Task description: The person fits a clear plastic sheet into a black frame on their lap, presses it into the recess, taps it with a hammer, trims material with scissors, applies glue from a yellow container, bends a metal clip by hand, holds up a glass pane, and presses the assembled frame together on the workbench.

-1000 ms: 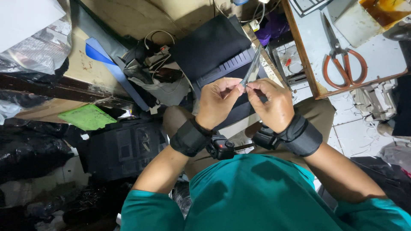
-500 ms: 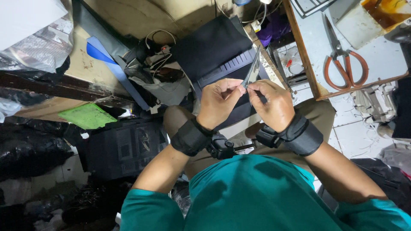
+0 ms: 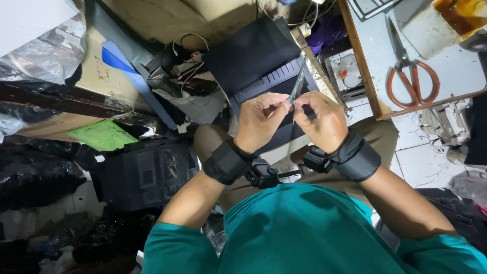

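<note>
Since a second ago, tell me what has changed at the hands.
Nothing visibly changed. The left hand and right hand still pinch the thin grey strip together over the dark panel; the scissors lie untouched on the table.

The person wears a teal short-sleeved shirt [image 3: 309,228] and khaki trousers [image 3: 378,139]. Each wrist carries a wide black band: one on the left wrist [image 3: 227,161], one on the right wrist [image 3: 357,157], each with a small black device clipped beside it.
</note>
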